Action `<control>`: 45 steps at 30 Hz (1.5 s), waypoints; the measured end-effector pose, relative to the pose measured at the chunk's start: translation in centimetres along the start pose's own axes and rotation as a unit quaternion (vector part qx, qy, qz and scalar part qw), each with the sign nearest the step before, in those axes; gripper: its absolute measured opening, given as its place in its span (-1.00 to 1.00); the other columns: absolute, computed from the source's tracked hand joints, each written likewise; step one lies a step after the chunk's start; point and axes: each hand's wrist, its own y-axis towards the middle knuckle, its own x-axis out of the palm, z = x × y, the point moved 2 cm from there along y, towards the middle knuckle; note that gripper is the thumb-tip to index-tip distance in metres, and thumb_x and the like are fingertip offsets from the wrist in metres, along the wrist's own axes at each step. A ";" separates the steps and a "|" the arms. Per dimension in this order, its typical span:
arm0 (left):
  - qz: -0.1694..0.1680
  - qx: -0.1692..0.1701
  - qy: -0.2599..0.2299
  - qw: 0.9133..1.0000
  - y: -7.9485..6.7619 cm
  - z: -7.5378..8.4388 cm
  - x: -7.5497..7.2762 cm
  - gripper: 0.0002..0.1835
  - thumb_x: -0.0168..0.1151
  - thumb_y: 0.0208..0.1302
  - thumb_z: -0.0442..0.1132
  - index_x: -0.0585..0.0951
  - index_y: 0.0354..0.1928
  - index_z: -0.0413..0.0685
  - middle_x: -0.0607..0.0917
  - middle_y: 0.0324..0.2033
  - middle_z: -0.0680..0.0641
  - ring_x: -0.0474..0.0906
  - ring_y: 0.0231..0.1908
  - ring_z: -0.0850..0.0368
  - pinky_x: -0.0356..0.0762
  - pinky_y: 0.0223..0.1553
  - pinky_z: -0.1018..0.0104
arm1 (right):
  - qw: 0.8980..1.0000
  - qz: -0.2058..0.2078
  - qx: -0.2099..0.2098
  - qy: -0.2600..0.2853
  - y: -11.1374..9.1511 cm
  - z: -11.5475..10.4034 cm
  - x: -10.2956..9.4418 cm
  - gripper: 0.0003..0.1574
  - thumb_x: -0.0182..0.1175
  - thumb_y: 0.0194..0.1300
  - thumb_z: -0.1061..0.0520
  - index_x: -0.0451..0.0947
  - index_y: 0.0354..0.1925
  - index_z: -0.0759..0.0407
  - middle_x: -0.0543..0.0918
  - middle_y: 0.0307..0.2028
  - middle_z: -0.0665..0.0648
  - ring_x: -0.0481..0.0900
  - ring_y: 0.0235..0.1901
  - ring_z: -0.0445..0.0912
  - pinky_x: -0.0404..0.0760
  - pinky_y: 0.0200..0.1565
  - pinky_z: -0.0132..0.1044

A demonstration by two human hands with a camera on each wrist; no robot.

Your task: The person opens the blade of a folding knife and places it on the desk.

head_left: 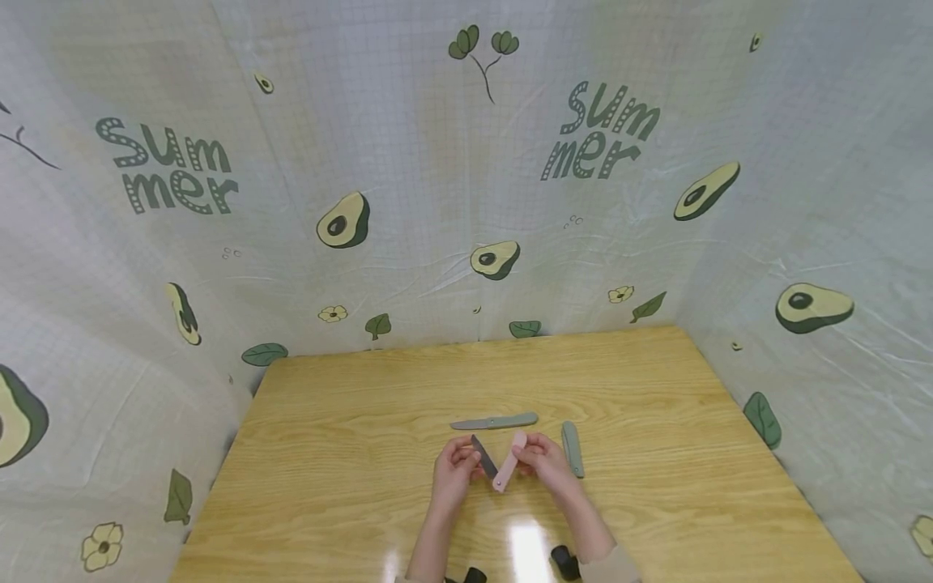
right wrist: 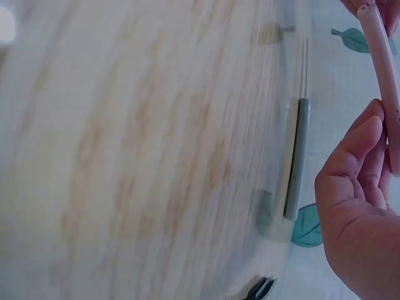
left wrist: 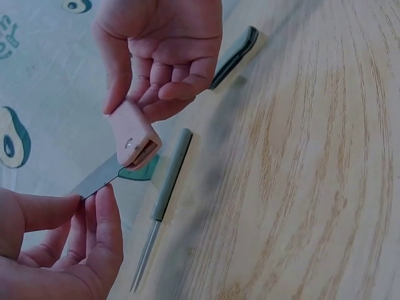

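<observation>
A pink folding knife (head_left: 510, 470) is held up over the table, half unfolded in a V with its pivot end toward the person. My left hand (head_left: 452, 476) pinches the dark blade (head_left: 484, 457) between thumb and fingers. The pink handle (left wrist: 131, 132) is gripped near its far end by my right hand (head_left: 548, 463). Behind the hands lies a grey-green folding knife (head_left: 514, 420), unfolded, its blade pointing left. Just right of my right hand, a second grey-green folding knife (head_left: 572, 448) lies folded.
The wooden table (head_left: 328, 453) stretches out on both sides of the hands. A cloth printed with avocados (head_left: 408, 162) hangs along its back and sides. Small black objects (head_left: 564, 562) show by the wrists at the front edge of the view.
</observation>
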 end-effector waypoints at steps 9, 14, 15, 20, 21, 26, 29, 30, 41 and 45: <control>0.004 0.006 -0.012 1.000 -0.2 -0.2 -0.1 -0.70 0.08 0.31 -0.53 0.41 0.07 -0.44 0.59 -0.30 -0.15 0.58 -0.40 0.15 0.72 -0.25 0.18 | 1.000 0.017 0.001 -0.001 -0.3 0.0 -0.4 -0.62 0.18 0.35 0.24 0.35 0.00 0.49 0.62 -0.34 0.10 0.59 -0.34 -0.12 0.60 -0.29 -0.28; 0.010 0.002 -0.025 1.000 -0.2 -0.2 -0.1 -0.72 0.07 0.31 -0.54 0.41 0.05 -0.42 0.57 -0.31 -0.13 0.58 -0.39 0.14 0.72 -0.23 0.17 | 1.000 0.020 0.005 0.002 -0.4 0.0 -0.5 -0.62 0.17 0.35 0.25 0.35 0.01 0.49 0.63 -0.31 0.14 0.59 -0.32 -0.11 0.61 -0.27 -0.29; 0.012 0.002 -0.026 1.000 -0.2 -0.2 -0.2 -0.73 0.07 0.32 -0.54 0.41 0.05 -0.41 0.57 -0.32 -0.13 0.58 -0.38 0.14 0.72 -0.22 0.17 | 1.000 0.021 0.007 0.004 -0.4 0.0 -0.5 -0.63 0.17 0.35 0.25 0.35 0.01 0.49 0.63 -0.31 0.14 0.59 -0.32 -0.11 0.61 -0.27 -0.30; 0.016 -0.003 -0.026 1.000 -0.2 -0.4 -0.2 -0.73 0.06 0.33 -0.54 0.41 0.06 -0.40 0.55 -0.34 -0.10 0.58 -0.35 0.14 0.72 -0.23 0.19 | 1.000 0.020 0.009 0.011 -0.3 0.1 -0.7 -0.65 0.16 0.35 0.25 0.36 -0.01 0.47 0.63 -0.33 0.13 0.59 -0.32 -0.12 0.61 -0.28 -0.34; 0.016 -0.004 -0.026 1.000 -0.2 -0.4 -0.3 -0.72 0.06 0.34 -0.53 0.41 0.06 -0.40 0.54 -0.34 -0.10 0.58 -0.35 0.13 0.72 -0.23 0.19 | 1.000 0.020 0.011 0.013 -0.3 0.1 -0.7 -0.66 0.16 0.36 0.25 0.36 -0.01 0.46 0.63 -0.33 0.12 0.59 -0.31 -0.12 0.60 -0.28 -0.35; 0.018 -0.013 -0.030 0.999 -0.2 -0.5 -0.4 -0.71 0.06 0.34 -0.52 0.40 0.09 -0.40 0.54 -0.31 -0.13 0.60 -0.33 0.12 0.73 -0.22 0.19 | 1.000 0.020 0.012 0.016 -0.2 0.3 -0.8 -0.66 0.16 0.36 0.24 0.36 -0.01 0.46 0.63 -0.33 0.12 0.59 -0.32 -0.10 0.59 -0.29 -0.36; 0.021 -0.016 -0.032 0.999 -0.2 -0.5 -0.4 -0.70 0.06 0.34 -0.52 0.40 0.09 -0.40 0.54 -0.29 -0.17 0.60 -0.32 0.10 0.73 -0.18 0.15 | 0.999 0.026 0.013 0.019 -0.2 0.4 -0.9 -0.66 0.15 0.37 0.24 0.36 0.00 0.46 0.63 -0.32 0.13 0.59 -0.32 -0.08 0.60 -0.29 -0.34; 0.021 -0.016 -0.034 0.999 -0.2 -0.5 -0.4 -0.70 0.07 0.34 -0.52 0.40 0.09 -0.40 0.53 -0.28 -0.18 0.60 -0.31 0.10 0.73 -0.17 0.15 | 0.999 0.028 0.015 0.020 -0.2 0.4 -0.9 -0.66 0.15 0.37 0.24 0.36 0.00 0.47 0.63 -0.32 0.14 0.59 -0.32 -0.08 0.60 -0.29 -0.33; 0.042 -0.011 -0.057 0.997 -0.4 -0.2 -0.3 -0.70 0.07 0.33 -0.52 0.38 0.08 -0.41 0.53 -0.26 -0.19 0.59 -0.30 0.10 0.72 -0.16 0.16 | 0.998 0.045 0.015 0.049 -0.4 0.4 -0.6 -0.61 0.16 0.38 0.24 0.35 0.04 0.48 0.66 -0.31 0.12 0.62 -0.32 -0.12 0.63 -0.26 -0.34; 0.055 -0.010 -0.061 0.997 -0.4 -0.3 -0.2 -0.69 0.07 0.34 -0.50 0.37 0.09 -0.42 0.52 -0.25 -0.17 0.58 -0.28 0.09 0.71 -0.12 0.12 | 0.997 0.049 0.013 0.065 -0.2 0.5 -0.6 -0.61 0.15 0.38 0.26 0.32 0.05 0.50 0.65 -0.31 0.13 0.62 -0.32 -0.13 0.66 -0.22 -0.33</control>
